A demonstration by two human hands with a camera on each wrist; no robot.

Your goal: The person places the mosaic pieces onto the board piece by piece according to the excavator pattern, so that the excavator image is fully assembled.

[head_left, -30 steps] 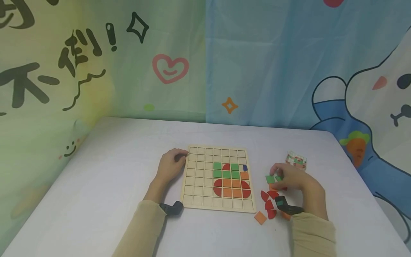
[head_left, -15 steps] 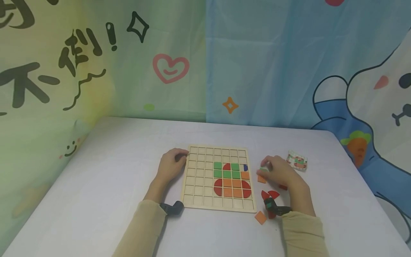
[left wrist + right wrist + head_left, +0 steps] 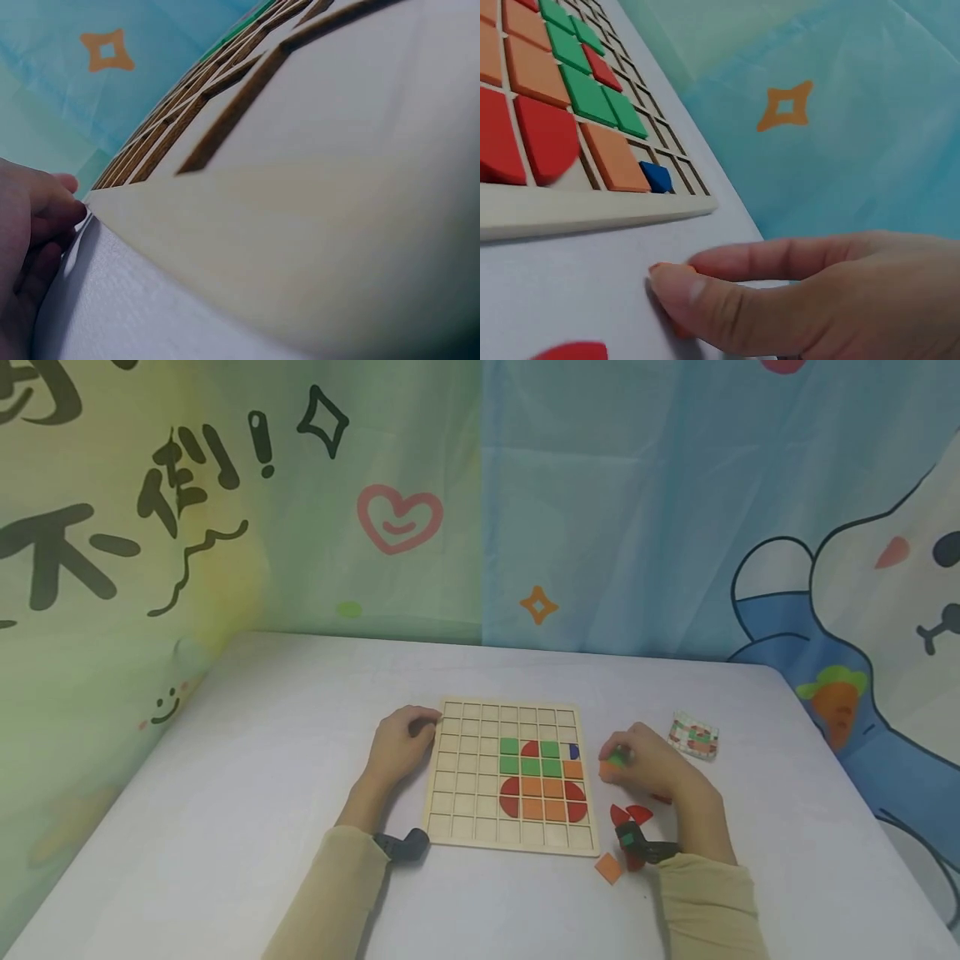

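Observation:
A pale wooden grid board (image 3: 462, 784) lies flat on the white table. Green, orange and red pieces fill several cells on its right side, along with one small blue piece (image 3: 655, 177). My left hand (image 3: 399, 742) grips the board's left edge near the far corner, thumb and fingertips at the rim. To the right of the board, my right hand (image 3: 660, 767) pinches an orange square tile (image 3: 609, 772) between thumb and finger, low over the table. A green tile (image 3: 618, 759) shows under those fingers, partly hidden by them.
Loose red quarter-round pieces (image 3: 639, 814) lie near the right wrist, partly covered by its camera. One orange square (image 3: 609, 868) rests closer to me. A small patterned card (image 3: 693, 735) lies beyond the right hand. A printed cloth (image 3: 600, 527) hangs behind the table.
My right hand has moved left from the loose pieces towards the board, bringing the orange and green tiles along. The card is uncovered now. The left hand and board have stayed still.

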